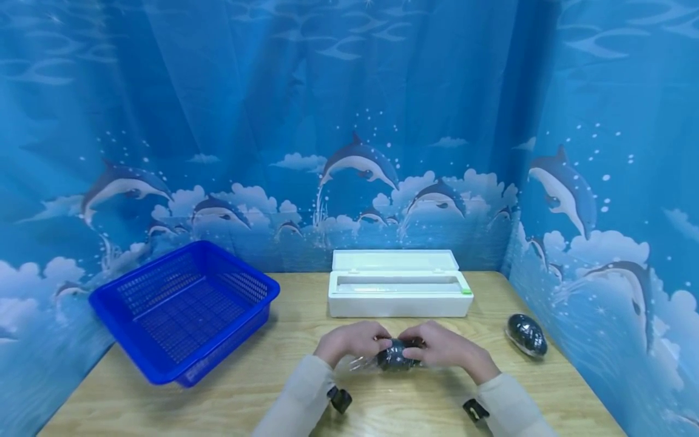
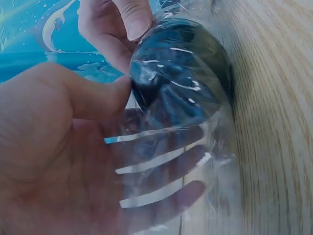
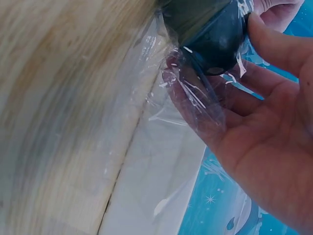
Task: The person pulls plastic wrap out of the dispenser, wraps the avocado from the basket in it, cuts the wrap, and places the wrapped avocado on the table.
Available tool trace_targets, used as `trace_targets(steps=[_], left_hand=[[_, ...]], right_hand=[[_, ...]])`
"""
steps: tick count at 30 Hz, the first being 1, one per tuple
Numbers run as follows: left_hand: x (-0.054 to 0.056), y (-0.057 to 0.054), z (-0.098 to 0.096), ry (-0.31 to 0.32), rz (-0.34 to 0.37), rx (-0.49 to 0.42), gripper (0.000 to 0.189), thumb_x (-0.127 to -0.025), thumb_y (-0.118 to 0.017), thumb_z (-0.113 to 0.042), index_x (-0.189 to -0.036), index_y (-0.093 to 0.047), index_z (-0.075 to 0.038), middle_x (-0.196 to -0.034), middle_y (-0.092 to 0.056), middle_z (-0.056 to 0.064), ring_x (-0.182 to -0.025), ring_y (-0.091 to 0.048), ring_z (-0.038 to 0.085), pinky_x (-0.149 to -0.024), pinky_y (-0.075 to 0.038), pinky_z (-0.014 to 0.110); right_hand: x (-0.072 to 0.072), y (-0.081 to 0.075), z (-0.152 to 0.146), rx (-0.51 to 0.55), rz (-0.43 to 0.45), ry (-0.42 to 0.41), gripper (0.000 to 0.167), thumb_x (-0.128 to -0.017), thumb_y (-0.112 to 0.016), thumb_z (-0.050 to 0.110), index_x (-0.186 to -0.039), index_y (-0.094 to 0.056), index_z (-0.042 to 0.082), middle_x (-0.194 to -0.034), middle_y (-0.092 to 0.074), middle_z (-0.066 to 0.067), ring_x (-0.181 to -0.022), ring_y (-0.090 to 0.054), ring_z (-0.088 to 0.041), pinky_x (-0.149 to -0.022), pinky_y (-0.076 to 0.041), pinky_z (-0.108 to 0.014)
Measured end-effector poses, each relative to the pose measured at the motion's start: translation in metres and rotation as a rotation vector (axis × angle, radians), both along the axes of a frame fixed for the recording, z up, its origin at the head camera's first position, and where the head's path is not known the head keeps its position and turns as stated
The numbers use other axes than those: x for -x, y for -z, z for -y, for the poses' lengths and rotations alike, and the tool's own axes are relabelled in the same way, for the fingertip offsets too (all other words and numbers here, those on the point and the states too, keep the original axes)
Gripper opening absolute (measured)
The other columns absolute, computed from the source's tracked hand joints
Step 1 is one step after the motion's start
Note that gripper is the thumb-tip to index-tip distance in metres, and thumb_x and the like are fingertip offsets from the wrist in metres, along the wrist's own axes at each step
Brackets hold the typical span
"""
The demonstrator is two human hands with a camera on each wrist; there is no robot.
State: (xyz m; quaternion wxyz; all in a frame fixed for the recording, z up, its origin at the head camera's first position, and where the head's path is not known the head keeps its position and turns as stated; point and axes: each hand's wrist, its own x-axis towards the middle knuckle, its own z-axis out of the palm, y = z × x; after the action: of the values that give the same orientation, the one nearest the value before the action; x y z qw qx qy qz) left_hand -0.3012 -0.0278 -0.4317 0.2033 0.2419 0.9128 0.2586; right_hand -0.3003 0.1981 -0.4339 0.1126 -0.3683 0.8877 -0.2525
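Between both hands is a dark, shiny, rounded object (image 1: pixel 394 357), loosely covered in clear plastic film (image 2: pixel 215 161); its kind cannot be told. My left hand (image 1: pixel 355 341) holds it from the left, thumb at its near side, and the fingers show through the film in the left wrist view. From the right, my right hand (image 1: pixel 437 346) grips it, thumb on the side and fingers behind the film in the right wrist view. Loose film trails from both ends of the object. Behind the hands stands a long white box (image 1: pixel 400 304) with its lid raised.
A blue plastic basket (image 1: pixel 229 332) stands at the left of the wooden table (image 1: pixel 246 400). Near the right edge lies another dark, shiny oval object (image 1: pixel 526 335). A green piece (image 1: pixel 466 291) sits on the white box's right end. Dolphin-print curtains (image 1: pixel 273 121) enclose the table's back and sides.
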Motion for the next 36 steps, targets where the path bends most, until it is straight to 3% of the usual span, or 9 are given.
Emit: trace_targets(steps=[2,8,10,16,23,27,30,33,36], left_hand=[[0.001,0.000,0.000,0.003,-0.006,-0.014,0.034,-0.105,-0.056,-0.034,-0.130,-0.070,-0.015,-0.124,-0.073,0.002,-0.112,-0.068,0.016,-0.104,-0.055,0.039],[0.003,0.000,0.002,0.065,0.002,-0.025,0.034,-0.106,-0.054,-0.038,-0.115,-0.076,-0.013,-0.090,-0.071,-0.005,-0.081,-0.064,0.008,-0.078,-0.055,0.026],[0.003,0.000,0.002,0.072,0.010,-0.020,0.036,-0.106,-0.054,-0.041,-0.112,-0.077,-0.013,-0.087,-0.070,-0.005,-0.078,-0.063,0.008,-0.076,-0.054,0.026],[0.004,0.000,0.001,0.058,-0.002,-0.024,0.035,-0.104,-0.058,-0.042,-0.124,-0.073,-0.017,-0.112,-0.075,-0.003,-0.099,-0.068,0.009,-0.095,-0.057,0.033],[0.005,-0.002,0.005,0.111,0.018,-0.027,0.032,-0.103,-0.062,-0.038,-0.121,-0.075,-0.015,-0.101,-0.076,-0.003,-0.085,-0.067,0.005,-0.082,-0.058,0.025],[0.005,-0.003,0.007,0.126,0.031,-0.022,0.033,-0.102,-0.064,-0.037,-0.125,-0.073,-0.015,-0.110,-0.077,-0.002,-0.094,-0.069,0.006,-0.087,-0.058,0.027],[0.004,-0.005,0.008,0.085,0.032,-0.025,0.038,-0.099,-0.068,-0.037,-0.130,-0.070,-0.016,-0.120,-0.075,-0.001,-0.105,-0.070,0.011,-0.095,-0.058,0.033],[0.003,-0.008,0.008,0.038,-0.029,-0.046,0.046,-0.093,-0.076,-0.036,-0.133,-0.068,-0.016,-0.129,-0.072,0.001,-0.118,-0.068,0.018,-0.102,-0.057,0.039],[0.004,-0.010,0.007,0.025,-0.156,-0.056,0.051,-0.086,-0.084,-0.034,-0.131,-0.069,-0.016,-0.134,-0.070,0.001,-0.125,-0.064,0.021,-0.107,-0.054,0.039]], right_hand=[[0.000,0.001,0.000,-0.006,0.007,-0.005,0.032,-0.101,-0.065,0.023,-0.123,-0.070,0.000,-0.114,-0.077,-0.010,-0.096,-0.070,-0.010,-0.085,-0.060,-0.030],[-0.003,0.001,0.001,-0.024,0.081,-0.040,0.037,-0.106,-0.056,0.025,-0.128,-0.067,-0.002,-0.120,-0.075,-0.015,-0.106,-0.073,-0.023,-0.094,-0.060,-0.039],[-0.003,0.001,0.001,-0.021,0.094,-0.049,0.038,-0.107,-0.054,0.027,-0.128,-0.068,-0.002,-0.119,-0.075,-0.014,-0.107,-0.073,-0.024,-0.095,-0.060,-0.040],[-0.003,0.002,0.001,0.005,0.090,-0.032,0.039,-0.107,-0.055,0.029,-0.129,-0.066,-0.001,-0.120,-0.075,-0.014,-0.108,-0.072,-0.025,-0.094,-0.060,-0.038],[0.001,0.005,0.002,0.096,0.119,0.015,0.030,-0.104,-0.061,0.028,-0.121,-0.068,0.005,-0.111,-0.075,-0.007,-0.098,-0.070,-0.013,-0.084,-0.059,-0.027],[0.001,0.005,0.003,0.088,0.123,0.028,0.029,-0.103,-0.063,0.029,-0.120,-0.070,0.006,-0.108,-0.076,-0.004,-0.094,-0.070,-0.009,-0.082,-0.058,-0.025],[-0.001,0.003,0.004,0.061,0.126,0.038,0.033,-0.101,-0.066,0.031,-0.122,-0.068,0.006,-0.103,-0.077,-0.004,-0.090,-0.070,-0.008,-0.079,-0.058,-0.024],[-0.004,-0.001,0.005,0.038,0.116,0.046,0.041,-0.098,-0.070,0.036,-0.125,-0.065,0.005,-0.091,-0.076,-0.002,-0.078,-0.069,-0.006,-0.070,-0.058,-0.023],[-0.007,-0.002,0.007,0.028,0.105,0.051,0.046,-0.096,-0.072,0.041,-0.126,-0.063,0.007,-0.080,-0.074,0.002,-0.066,-0.065,-0.004,-0.060,-0.055,-0.022]])
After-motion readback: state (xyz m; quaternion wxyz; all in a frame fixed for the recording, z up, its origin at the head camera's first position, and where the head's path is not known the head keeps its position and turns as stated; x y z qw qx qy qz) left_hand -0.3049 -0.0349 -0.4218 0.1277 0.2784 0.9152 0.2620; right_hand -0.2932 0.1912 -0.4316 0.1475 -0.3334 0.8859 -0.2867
